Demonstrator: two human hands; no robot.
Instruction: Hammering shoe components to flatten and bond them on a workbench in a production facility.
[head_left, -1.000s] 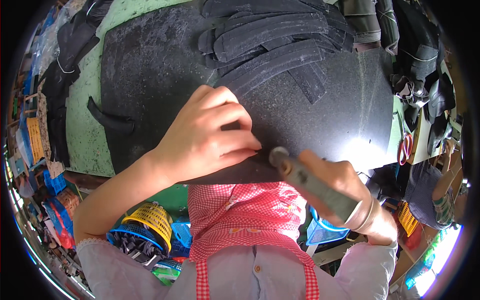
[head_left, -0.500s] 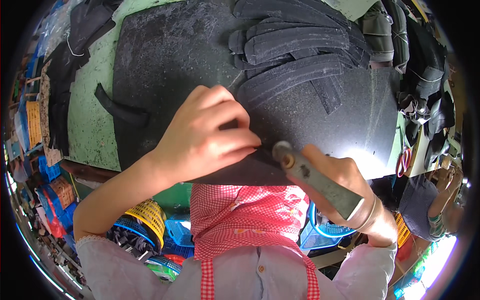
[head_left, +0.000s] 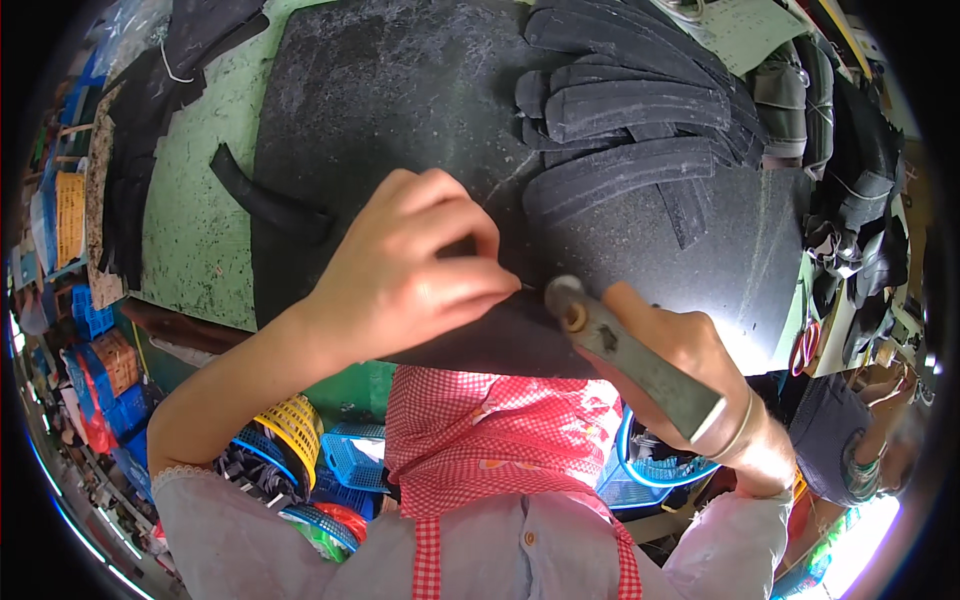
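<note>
My right hand (head_left: 670, 335) is closed round a hammer (head_left: 640, 365); its metal head is turned toward me and hides most of the handle. Just left of it, my left hand (head_left: 420, 260) has thumb and fingers pinched on the edge of a dark, smooth piece of material (head_left: 490, 335) at the near edge of the black work mat (head_left: 390, 90). The hand covers much of that piece, and its full shape is hidden. Beyond my hands, several curved black strips (head_left: 640, 110) lie in a loose pile. A single curved strip (head_left: 265, 200) rests to the left.
The mat lies on a green table (head_left: 195, 240). Bundles of tied dark pieces (head_left: 785, 100) stand at the far right, near red-handled scissors (head_left: 805, 345). Below the table edge are a yellow basket (head_left: 293, 435) and blue baskets (head_left: 357, 455). Another person's arm (head_left: 870, 440) shows at right.
The table, mat and strips have shifted right in the view, with the strip pile also slightly lower. Both hands keep nearly the same place and grip, and the hammer has barely moved.
</note>
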